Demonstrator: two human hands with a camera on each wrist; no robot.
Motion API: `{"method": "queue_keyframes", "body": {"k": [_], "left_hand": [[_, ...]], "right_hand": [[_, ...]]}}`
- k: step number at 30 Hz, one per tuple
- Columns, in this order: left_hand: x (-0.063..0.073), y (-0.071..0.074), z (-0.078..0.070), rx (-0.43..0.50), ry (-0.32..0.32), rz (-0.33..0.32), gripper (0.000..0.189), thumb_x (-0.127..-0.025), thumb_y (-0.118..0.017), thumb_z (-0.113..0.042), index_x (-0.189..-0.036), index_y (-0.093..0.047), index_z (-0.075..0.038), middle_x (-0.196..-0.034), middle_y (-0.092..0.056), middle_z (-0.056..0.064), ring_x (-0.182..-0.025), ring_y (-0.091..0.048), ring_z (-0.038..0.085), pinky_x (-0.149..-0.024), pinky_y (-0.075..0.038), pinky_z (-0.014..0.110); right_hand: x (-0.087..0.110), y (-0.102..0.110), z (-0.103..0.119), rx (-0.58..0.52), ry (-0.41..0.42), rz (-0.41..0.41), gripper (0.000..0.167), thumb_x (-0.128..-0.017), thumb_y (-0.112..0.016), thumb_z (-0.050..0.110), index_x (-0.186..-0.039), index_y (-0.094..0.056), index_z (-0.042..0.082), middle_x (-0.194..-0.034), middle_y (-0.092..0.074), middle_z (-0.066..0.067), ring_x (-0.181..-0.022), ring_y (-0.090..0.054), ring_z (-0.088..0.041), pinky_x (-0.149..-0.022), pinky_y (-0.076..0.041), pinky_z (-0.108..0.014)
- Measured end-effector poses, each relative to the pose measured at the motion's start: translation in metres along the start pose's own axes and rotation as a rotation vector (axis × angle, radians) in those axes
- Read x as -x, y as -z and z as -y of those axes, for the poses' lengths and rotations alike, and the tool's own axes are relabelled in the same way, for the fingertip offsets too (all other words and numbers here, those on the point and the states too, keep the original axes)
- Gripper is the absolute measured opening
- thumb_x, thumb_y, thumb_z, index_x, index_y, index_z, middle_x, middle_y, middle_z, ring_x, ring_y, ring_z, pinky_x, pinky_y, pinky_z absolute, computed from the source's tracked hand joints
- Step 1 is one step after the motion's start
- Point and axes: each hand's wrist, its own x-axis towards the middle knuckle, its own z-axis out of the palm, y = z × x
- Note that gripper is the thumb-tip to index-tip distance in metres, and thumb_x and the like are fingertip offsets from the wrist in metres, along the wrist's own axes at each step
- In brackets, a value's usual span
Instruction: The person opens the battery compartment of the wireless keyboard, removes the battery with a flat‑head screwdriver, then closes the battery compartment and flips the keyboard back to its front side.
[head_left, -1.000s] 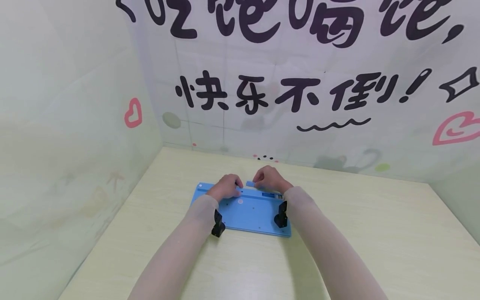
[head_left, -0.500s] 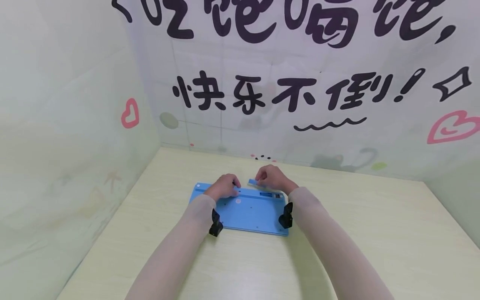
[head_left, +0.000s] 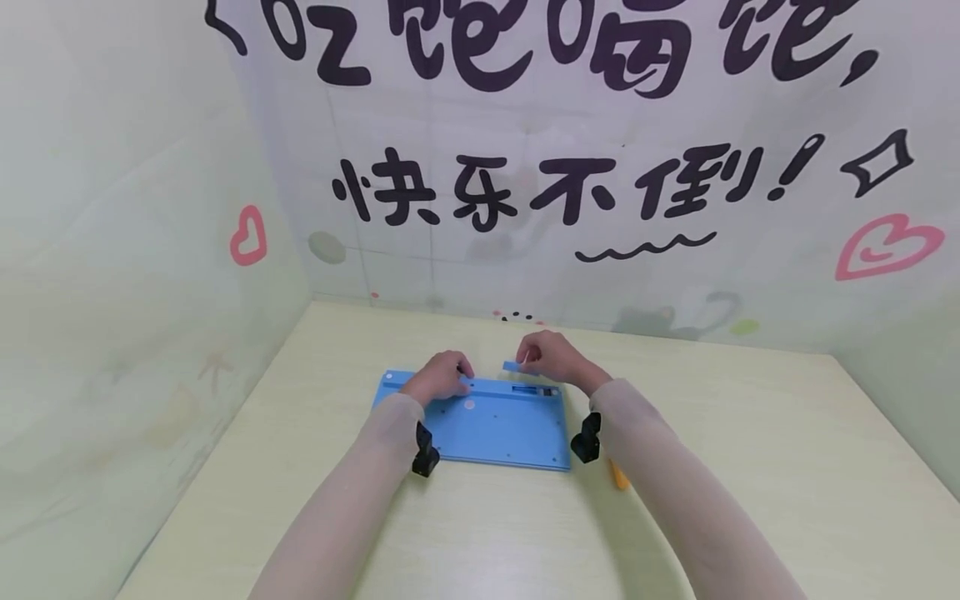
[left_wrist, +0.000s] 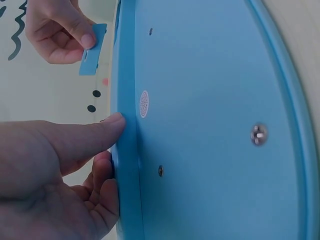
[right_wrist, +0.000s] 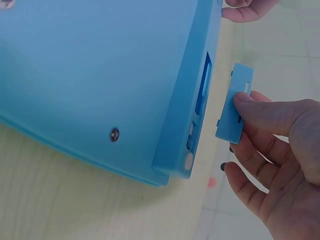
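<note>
A blue keyboard (head_left: 495, 429) lies underside up on the table, with screws and a small round sticker showing. Its battery compartment (head_left: 528, 389) is uncovered at the right of the raised far edge. My left hand (head_left: 442, 375) grips that edge, thumb on top and fingers curled against its outer side, as the left wrist view shows. Just beyond the compartment, my right hand (head_left: 555, 358) pinches a thin blue battery cover (right_wrist: 234, 107) between thumb and fingers. The cover is held apart from the keyboard, and small tabs show along its side.
An orange object (head_left: 619, 476) lies on the table (head_left: 480, 533), partly hidden by the right forearm. White printed walls (head_left: 525, 275) stand behind the table and at its sides. A black wrist camera (head_left: 587, 437) on the right sleeve sits beside the keyboard's right edge.
The right hand has shifted right with the battery cover, bringing the compartment into fuller view. The orange object has come into sight beside the right forearm. The left hand keeps its grip on the keyboard.
</note>
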Motion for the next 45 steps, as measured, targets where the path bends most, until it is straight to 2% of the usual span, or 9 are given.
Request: {"method": "queue_keyframes", "body": {"k": [9,16,22,33,45], "left_hand": [[0.002,0.001,0.000,0.004,0.000,0.004,0.015,-0.086,-0.063,-0.006,-0.101,-0.060,-0.005,-0.107,-0.056,0.010,-0.093,-0.049,0.024,-0.087,-0.043,0.039],[0.003,0.003,-0.001,0.000,-0.015,0.009,0.015,-0.085,-0.063,-0.004,-0.100,-0.060,-0.004,-0.106,-0.056,0.011,-0.092,-0.049,0.024,-0.086,-0.042,0.039],[0.002,0.004,-0.001,-0.002,-0.014,0.015,0.015,-0.086,-0.062,-0.004,-0.101,-0.060,-0.004,-0.108,-0.056,0.011,-0.092,-0.050,0.024,-0.088,-0.042,0.039],[0.002,0.003,-0.001,-0.008,-0.020,0.022,0.015,-0.086,-0.062,-0.005,-0.101,-0.060,-0.004,-0.108,-0.056,0.011,-0.094,-0.050,0.024,-0.087,-0.042,0.039],[0.001,0.003,-0.001,-0.020,-0.011,0.019,0.016,-0.087,-0.061,-0.005,-0.102,-0.060,-0.004,-0.108,-0.057,0.010,-0.095,-0.051,0.023,-0.088,-0.042,0.038]], "right_hand": [[0.012,0.006,0.000,0.004,0.017,0.048,0.004,-0.083,-0.066,0.006,-0.085,-0.064,0.004,-0.076,-0.060,-0.002,-0.070,-0.053,-0.017,-0.067,-0.047,-0.028],[0.018,0.009,-0.003,-0.003,-0.001,0.114,0.004,-0.084,-0.064,0.003,-0.086,-0.066,0.005,-0.077,-0.060,-0.002,-0.070,-0.052,-0.018,-0.065,-0.046,-0.027],[0.019,0.009,-0.006,-0.011,0.004,0.133,0.004,-0.083,-0.066,0.003,-0.085,-0.066,0.007,-0.076,-0.060,-0.001,-0.070,-0.052,-0.018,-0.065,-0.045,-0.027],[0.018,0.010,-0.006,-0.003,0.082,0.182,0.007,-0.082,-0.065,0.000,-0.084,-0.067,0.006,-0.076,-0.060,0.000,-0.067,-0.051,-0.017,-0.063,-0.045,-0.026],[0.013,0.013,-0.005,-0.019,0.051,0.235,0.007,-0.083,-0.065,0.001,-0.085,-0.068,0.007,-0.077,-0.061,-0.001,-0.068,-0.052,-0.017,-0.065,-0.045,-0.026]]}}
